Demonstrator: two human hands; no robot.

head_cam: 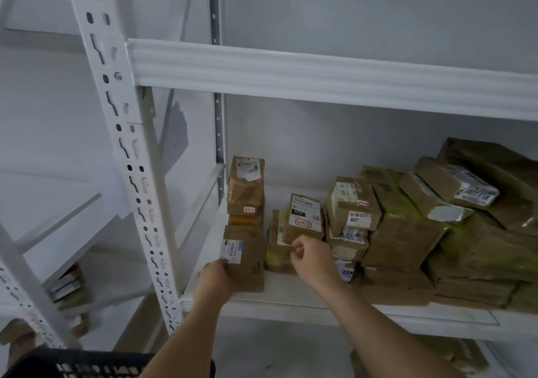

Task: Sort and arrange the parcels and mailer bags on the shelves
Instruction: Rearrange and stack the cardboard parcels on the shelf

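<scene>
Left hand (215, 278): gripping the near left edge of a box (246, 258), fingers curled round it, box standing on the shelf (305, 293).
Right hand (313, 257): fingers curled, pinching the lower edge of a small parcel (304, 217) lying on a green-taped parcel (276, 246).
Stack (246, 185): standing just behind the left fingers' box.
Pile (422, 226): crowding the shelf right of the right fingers.
Crate (87, 366): sitting below both hands.

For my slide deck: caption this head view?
Left hand holds a brown parcel at the shelf end; right hand touches another.
</scene>
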